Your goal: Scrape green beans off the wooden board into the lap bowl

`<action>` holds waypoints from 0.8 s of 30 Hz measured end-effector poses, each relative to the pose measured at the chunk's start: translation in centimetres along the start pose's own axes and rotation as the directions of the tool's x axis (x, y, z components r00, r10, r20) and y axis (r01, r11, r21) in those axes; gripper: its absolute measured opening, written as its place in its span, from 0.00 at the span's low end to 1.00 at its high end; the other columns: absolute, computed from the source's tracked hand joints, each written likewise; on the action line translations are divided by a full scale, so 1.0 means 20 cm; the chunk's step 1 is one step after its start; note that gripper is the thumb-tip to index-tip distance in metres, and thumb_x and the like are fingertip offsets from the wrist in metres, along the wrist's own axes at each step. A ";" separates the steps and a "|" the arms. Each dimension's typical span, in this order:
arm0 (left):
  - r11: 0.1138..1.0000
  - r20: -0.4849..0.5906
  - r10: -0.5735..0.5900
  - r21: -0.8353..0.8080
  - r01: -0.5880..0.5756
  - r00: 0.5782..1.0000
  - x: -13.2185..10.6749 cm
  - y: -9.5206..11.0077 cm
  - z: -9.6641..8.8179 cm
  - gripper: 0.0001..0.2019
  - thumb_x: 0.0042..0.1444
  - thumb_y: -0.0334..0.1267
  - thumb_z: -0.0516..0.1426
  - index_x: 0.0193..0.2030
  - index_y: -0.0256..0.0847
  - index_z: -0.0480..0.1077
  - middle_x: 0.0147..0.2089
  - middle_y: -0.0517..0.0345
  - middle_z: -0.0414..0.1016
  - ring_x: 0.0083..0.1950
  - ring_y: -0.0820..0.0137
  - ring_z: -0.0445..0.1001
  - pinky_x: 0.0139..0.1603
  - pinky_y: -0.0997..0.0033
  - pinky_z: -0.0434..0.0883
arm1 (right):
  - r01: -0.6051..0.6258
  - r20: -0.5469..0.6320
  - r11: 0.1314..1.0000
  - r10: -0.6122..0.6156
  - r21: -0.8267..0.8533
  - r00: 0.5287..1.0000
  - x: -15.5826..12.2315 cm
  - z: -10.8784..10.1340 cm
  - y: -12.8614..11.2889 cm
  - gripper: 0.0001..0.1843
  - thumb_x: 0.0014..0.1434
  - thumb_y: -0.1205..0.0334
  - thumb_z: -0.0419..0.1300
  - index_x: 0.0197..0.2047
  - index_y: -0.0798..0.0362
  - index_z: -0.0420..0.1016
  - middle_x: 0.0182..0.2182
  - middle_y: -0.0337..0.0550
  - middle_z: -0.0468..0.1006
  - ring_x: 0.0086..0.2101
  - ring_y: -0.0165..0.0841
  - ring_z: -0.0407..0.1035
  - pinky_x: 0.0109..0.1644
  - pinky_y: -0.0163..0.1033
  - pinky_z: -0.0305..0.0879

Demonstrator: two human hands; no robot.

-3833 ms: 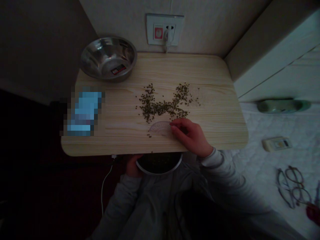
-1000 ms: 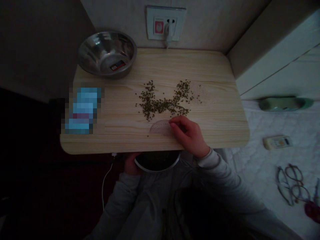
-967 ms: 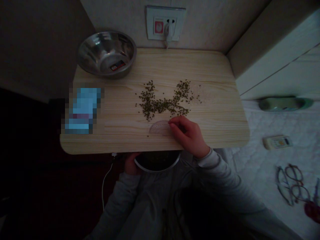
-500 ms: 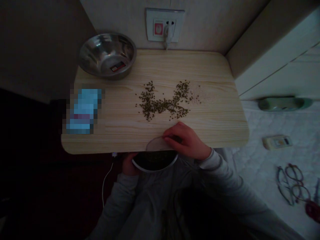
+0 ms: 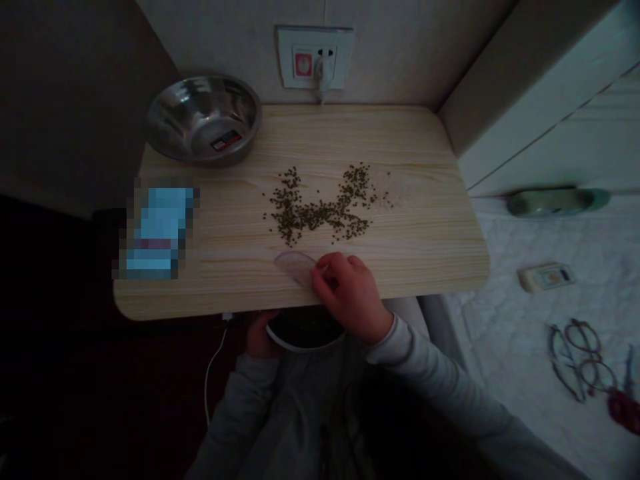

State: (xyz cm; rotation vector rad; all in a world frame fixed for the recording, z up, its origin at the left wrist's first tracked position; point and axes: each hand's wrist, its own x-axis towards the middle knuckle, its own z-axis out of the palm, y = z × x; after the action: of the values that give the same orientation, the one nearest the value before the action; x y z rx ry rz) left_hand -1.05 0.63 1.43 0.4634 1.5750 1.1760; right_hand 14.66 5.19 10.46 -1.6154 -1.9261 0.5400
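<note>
A spread of small dark green beans (image 5: 320, 210) lies on the light wooden table (image 5: 430, 253). My right hand (image 5: 347, 293) rests near the table's front edge, its fingers pinched on a thin clear plastic piece (image 5: 295, 265) lying flat just below the beans. My left hand (image 5: 257, 333) is under the table edge, gripping the rim of a white bowl (image 5: 305, 337) with a dark inside, held below the edge.
A steel bowl (image 5: 205, 120) stands at the back left corner. A blurred blue item (image 5: 157, 230) lies at the left. A wall socket (image 5: 313, 57) with a plug is behind. Glasses (image 5: 575, 357) and a small remote-like thing (image 5: 543, 277) lie on the bed at right.
My right hand pulled the clear piece to the table's front edge over the bowl, then moved it back onto the table, a little to the left. The view shifted slightly.
</note>
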 end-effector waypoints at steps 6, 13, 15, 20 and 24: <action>1.000 -0.007 -0.008 -0.002 0.008 1.000 -0.02 0.06 0.01 0.04 0.32 0.30 0.55 0.13 0.43 0.68 0.21 0.59 0.71 0.40 0.60 0.69 0.46 0.60 0.61 | -0.068 -0.073 0.997 0.065 -0.045 0.995 -0.04 -0.05 0.06 0.06 0.52 0.60 0.49 0.31 0.53 0.62 0.15 0.36 0.66 0.21 0.30 0.60 0.33 0.37 0.54; 1.000 -0.014 0.023 -0.020 -0.024 1.000 0.00 0.02 0.02 0.04 0.30 0.29 0.57 0.14 0.43 0.68 0.21 0.59 0.71 0.42 0.62 0.68 0.49 0.63 0.60 | -0.259 -0.147 0.965 0.252 -0.034 0.957 -0.14 -0.17 0.17 0.06 0.51 0.59 0.50 0.31 0.53 0.60 0.17 0.37 0.68 0.22 0.29 0.61 0.30 0.35 0.54; 0.999 -0.010 0.019 -0.035 -0.020 1.000 0.01 0.00 0.04 0.02 0.31 0.31 0.56 0.15 0.43 0.68 0.22 0.59 0.72 0.42 0.62 0.68 0.47 0.63 0.61 | -0.306 -0.165 0.952 0.298 -0.022 0.940 -0.15 -0.20 0.20 0.07 0.52 0.58 0.50 0.32 0.53 0.60 0.18 0.36 0.68 0.21 0.28 0.60 0.28 0.34 0.54; 0.998 0.011 -0.028 -0.058 0.028 1.000 0.00 0.00 0.06 0.02 0.32 0.33 0.55 0.16 0.41 0.69 0.22 0.60 0.71 0.37 0.64 0.70 0.44 0.61 0.63 | -0.337 -0.171 0.941 0.339 0.043 0.925 -0.15 -0.23 0.25 0.09 0.52 0.57 0.49 0.33 0.53 0.60 0.18 0.36 0.69 0.20 0.26 0.60 0.25 0.32 0.53; 0.998 0.000 -0.031 -0.055 0.031 1.000 -0.01 0.02 0.06 0.03 0.32 0.32 0.54 0.14 0.41 0.68 0.20 0.61 0.71 0.34 0.66 0.70 0.42 0.64 0.65 | -0.340 -0.156 0.934 0.354 0.114 0.922 -0.15 -0.24 0.25 0.09 0.52 0.57 0.49 0.34 0.53 0.60 0.20 0.37 0.69 0.21 0.26 0.61 0.25 0.31 0.54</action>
State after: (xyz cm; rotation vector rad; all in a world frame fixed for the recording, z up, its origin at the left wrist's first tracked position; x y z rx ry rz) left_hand -0.01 1.28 1.90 0.4011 1.5411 1.1928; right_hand 21.87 2.91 10.39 -1.8936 -1.4761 0.5890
